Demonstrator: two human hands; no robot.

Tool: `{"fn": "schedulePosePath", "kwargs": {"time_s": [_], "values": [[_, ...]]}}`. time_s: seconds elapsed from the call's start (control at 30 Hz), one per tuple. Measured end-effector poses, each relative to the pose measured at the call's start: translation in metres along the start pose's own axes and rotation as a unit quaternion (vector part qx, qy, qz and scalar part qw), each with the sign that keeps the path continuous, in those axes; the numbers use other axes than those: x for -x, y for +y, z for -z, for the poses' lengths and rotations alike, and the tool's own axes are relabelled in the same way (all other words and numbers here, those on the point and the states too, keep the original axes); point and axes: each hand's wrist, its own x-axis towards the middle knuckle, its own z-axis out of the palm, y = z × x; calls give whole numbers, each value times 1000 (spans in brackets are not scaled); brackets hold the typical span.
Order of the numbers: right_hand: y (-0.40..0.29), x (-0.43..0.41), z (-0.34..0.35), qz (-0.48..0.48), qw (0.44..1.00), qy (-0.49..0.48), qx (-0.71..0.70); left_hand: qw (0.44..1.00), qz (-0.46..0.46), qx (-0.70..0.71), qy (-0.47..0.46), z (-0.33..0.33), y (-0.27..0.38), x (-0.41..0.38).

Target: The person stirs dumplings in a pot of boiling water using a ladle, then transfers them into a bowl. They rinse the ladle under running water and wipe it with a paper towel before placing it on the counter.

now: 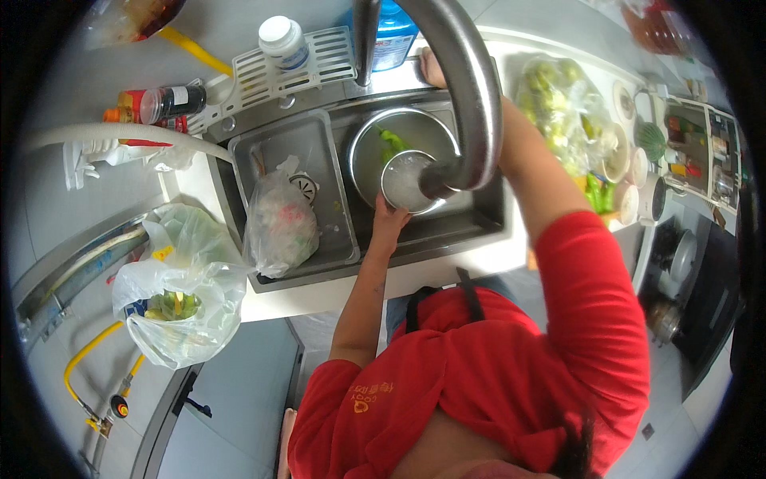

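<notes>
My left hand (392,223) grips the near rim of a small round metal bowl (404,179). Cloudy-looking water fills this bowl, directly under the outlet of the curved steel faucet (488,102). Below and behind it is a larger stainless-steel basin (353,152), standing in the right sink compartment (485,218). Green peppers (392,142) lie inside the larger basin, partly covered by the bowl. My right hand (432,67) reaches to the sink's back edge near the faucet base. The faucet's neck hides part of it, so what its fingers touch is unclear.
A tied plastic bag (281,221) rests in the left tray (338,239) beside a drain strainer (303,189). Another open bag (179,323) hangs at the left counter edge. Bagged green produce (553,114) and loose peppers (598,193) occupy the right counter. A white bottle (282,42) stands on the rack.
</notes>
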Motion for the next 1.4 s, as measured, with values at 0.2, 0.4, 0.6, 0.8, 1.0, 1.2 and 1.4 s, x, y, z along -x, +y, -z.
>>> {"fn": "schedulePosePath", "kwargs": {"time_s": [0.2,0.4,0.6,0.8,1.0,1.2,1.4], "values": [[-1,5,11,-21,999,-46,-13,1000,-12,18,-17,4,-7,-2],[3,-12,-9,-42,996,-78,2,1000,-10,13,-14,6,-8,-1],[13,-15,-33,-7,997,62,-45,999,-25,30,-19,2,-2,4],[-30,3,25,-172,979,-54,-96,998,-36,43,-6,5,-6,1],[-13,-9,27,-287,924,-178,-178,1000,-27,4,2,2,-3,3],[-27,-10,10,-297,932,-75,-192,996,-85,29,1,2,-8,8],[16,56,-61,-220,838,65,-496,996,-83,-5,-16,-21,12,35]]}}
